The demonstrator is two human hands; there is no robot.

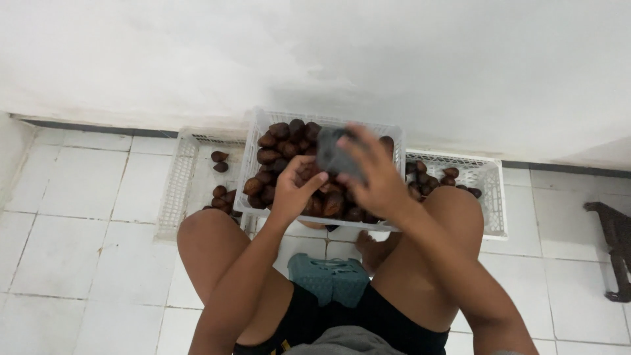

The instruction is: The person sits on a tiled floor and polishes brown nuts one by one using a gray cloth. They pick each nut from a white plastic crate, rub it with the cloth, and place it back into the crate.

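Observation:
I sit on a low seat with my knees apart, over a white plastic crate (252,141) heaped with brown scaly fruits (279,141). My right hand (371,171) is raised above the crate and grips a dark grey brush-like object (334,155). My left hand (292,189) is beside it, fingers curled around one brown fruit that is mostly hidden in the palm. Both hands hover just over the heap, almost touching each other.
A white crate (172,187) on the left holds a few fruits (219,161). Another white crate (490,197) on the right holds several more. A teal shoe (328,276) lies between my legs. A dark wooden object (614,246) stands at the right edge. A white wall rises behind.

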